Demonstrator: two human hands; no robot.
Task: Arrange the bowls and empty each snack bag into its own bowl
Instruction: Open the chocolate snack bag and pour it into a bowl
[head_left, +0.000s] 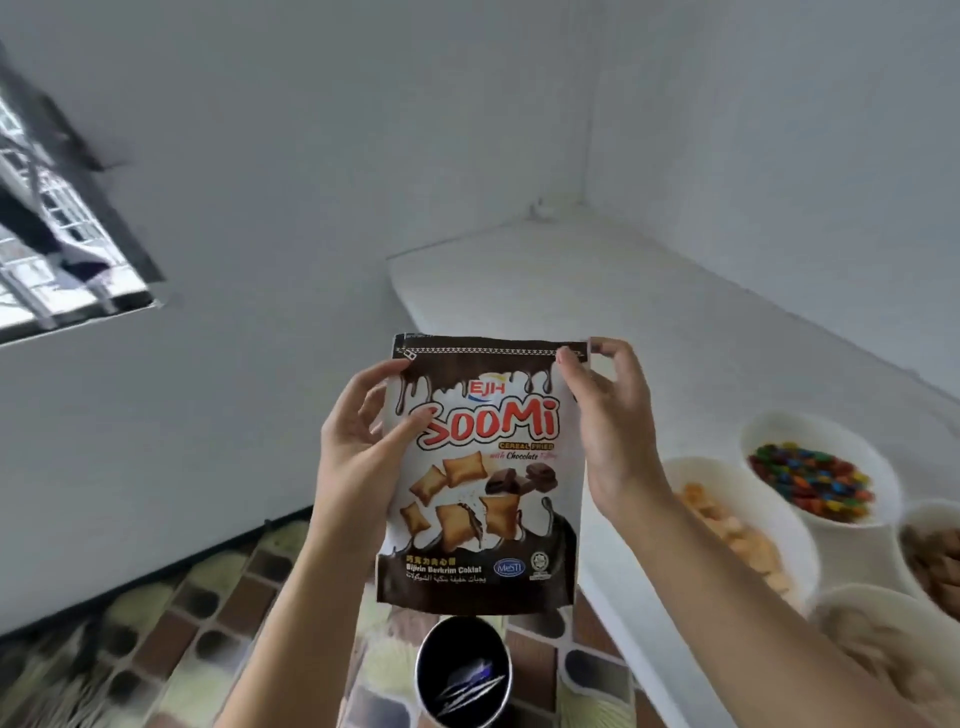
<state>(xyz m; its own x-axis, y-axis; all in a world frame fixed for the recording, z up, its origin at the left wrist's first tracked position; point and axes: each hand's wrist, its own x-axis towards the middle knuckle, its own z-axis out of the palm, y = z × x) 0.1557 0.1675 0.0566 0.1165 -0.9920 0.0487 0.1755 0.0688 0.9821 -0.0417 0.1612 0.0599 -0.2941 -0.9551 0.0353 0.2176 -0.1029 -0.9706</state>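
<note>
Squarely in front, both hands hold the snack bag (483, 493) up beside the counter (571, 291).

The brown-and-white Soomi bag stands upright in the air with its printed face to the camera and its top edge flat, above the tiled floor (182, 623) and a dark round bin (464, 670). The left hand (363, 441) grips the bag's left edge, thumb across the front; the right hand (608, 415) pinches its top right corner. On the counter to the right sit four white bowls close together: a cracker bowl (769, 499) with orange pieces, a candy bowl (769, 426) with coloured sweets, a brown-snack bowl (924, 512) cut off by the frame's edge, and a blurred near bowl (872, 597).
</note>
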